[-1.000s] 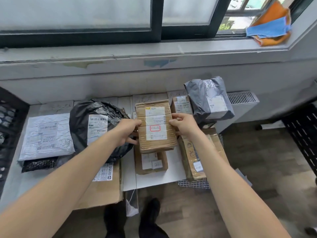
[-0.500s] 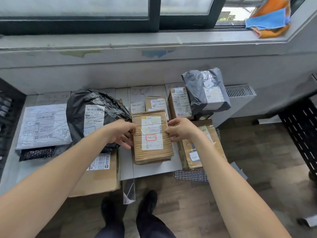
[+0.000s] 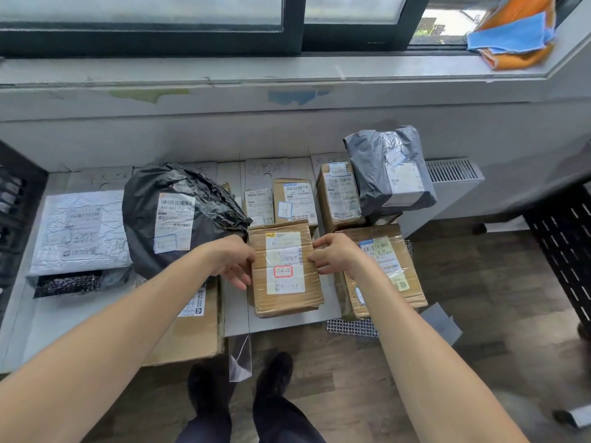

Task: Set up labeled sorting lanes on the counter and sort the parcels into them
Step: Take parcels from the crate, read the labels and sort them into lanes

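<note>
A brown cardboard parcel (image 3: 284,270) with a red-outlined sticker lies flat on the white sheet (image 3: 236,314) of the middle lane. My left hand (image 3: 232,259) holds its left side and my right hand (image 3: 335,254) holds its right side, fingers curled at the edges. Behind it stand two small boxes (image 3: 295,199) and handwritten lane labels (image 3: 265,169). A black bagged parcel (image 3: 179,215) and a white mailer (image 3: 80,231) lie to the left. To the right are a taped box (image 3: 393,270), an upright box (image 3: 340,196) and a grey mailer (image 3: 390,171).
A large flat carton (image 3: 192,334) sticks out under the black bag. A wire mesh (image 3: 351,327) overhangs the counter's front at the right. A white radiator (image 3: 451,174) and a black perforated rack (image 3: 566,238) stand to the right. Cloths (image 3: 515,36) lie on the sill.
Both hands have lowered the parcel toward me, from up over the back boxes down onto the middle white sheet. The small boxes behind it are now uncovered.
</note>
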Demonstrator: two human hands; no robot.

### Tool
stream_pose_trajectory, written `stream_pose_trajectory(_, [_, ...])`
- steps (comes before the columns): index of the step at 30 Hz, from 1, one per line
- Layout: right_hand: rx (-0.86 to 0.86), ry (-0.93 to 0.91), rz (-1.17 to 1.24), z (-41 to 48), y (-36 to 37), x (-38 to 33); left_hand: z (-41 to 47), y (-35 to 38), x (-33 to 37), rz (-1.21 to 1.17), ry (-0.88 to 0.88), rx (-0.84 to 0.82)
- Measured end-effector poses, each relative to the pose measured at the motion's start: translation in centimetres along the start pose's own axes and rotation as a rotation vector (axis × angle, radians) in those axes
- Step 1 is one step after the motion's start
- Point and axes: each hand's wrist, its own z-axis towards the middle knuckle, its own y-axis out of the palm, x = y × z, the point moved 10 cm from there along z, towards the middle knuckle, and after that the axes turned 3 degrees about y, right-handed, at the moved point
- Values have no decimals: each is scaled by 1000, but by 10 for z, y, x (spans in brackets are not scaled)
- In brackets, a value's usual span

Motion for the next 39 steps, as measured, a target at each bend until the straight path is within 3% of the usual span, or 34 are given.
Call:
stream_pose_trajectory(5, [10,-2,46,6,-1,4,1,-3,-1,-39,-3,-12])
stream_pose_trajectory(9, [74,-22,-97,1,-7,-1,-3,-10,2,-31,8,48])
stream_pose_trajectory(12, [261,-171,-302,-10,-18,-38,-13,-44,20,-1,156,335])
stream_pose_trajectory(15, [396,-394,-467,-30,-7,-96,-47,-90,54,341,381,739])
stream_pose_trajectory(18, [453,-644,-684,-53,30,-154,-64,-110,67,725,432,875])
stream_pose_trajectory(20, [480,-730,-807,-65,56,-186,-71,-129,61,852,384,922])
stream_pose_trajectory(24, [495,-803,-946,-79,106,-237,-93,-179,46,827,366,978])
stream_pose_trajectory(31, [511,-896,-979,-100,207,-320,-146,-283,0,765,364,1070])
stream_pose_trajectory(39, [424,-1018,-1036,-124,413,-427,-226,-452,-126,645,290,1202])
